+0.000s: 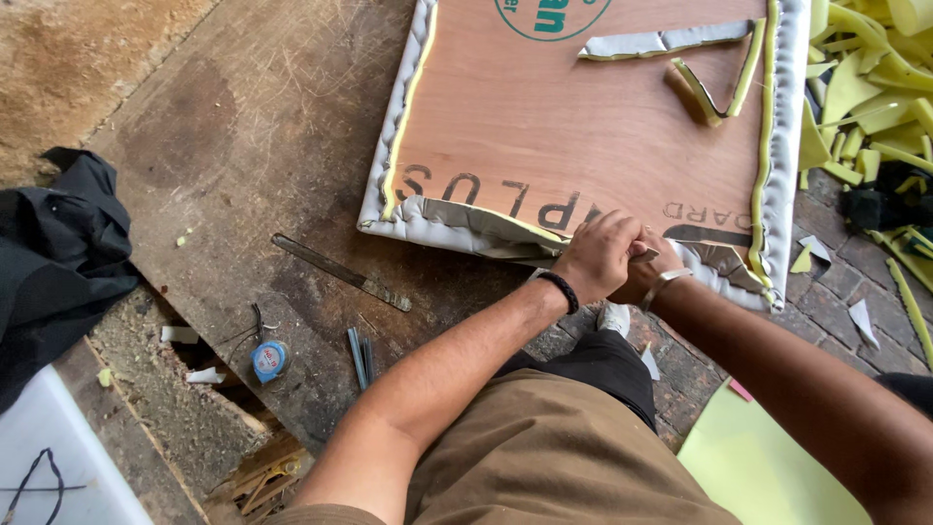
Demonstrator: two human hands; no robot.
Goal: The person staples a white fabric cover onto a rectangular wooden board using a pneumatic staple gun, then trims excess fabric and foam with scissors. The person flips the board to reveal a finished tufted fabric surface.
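A square plywood panel [583, 126] wrapped at its edges in grey leatherette over yellow foam lies back-side up on a worn wooden board [243, 126]. Its near edge runs from the left of the view down toward the right, so the panel sits slightly turned. The left hand [601, 255], with a black band at the wrist, and the right hand [653, 277], wearing a metal bracelet, are pressed together at that near edge, both closed on the loose grey leatherette flap [466, 226]. Whether they also hold a tool cannot be told.

Left of the panel a long metal ruler [340, 272] lies slantwise, with a small blue tape measure [269, 360] nearer the person. Yellow foam offcuts [875, 87] are heaped at the right.
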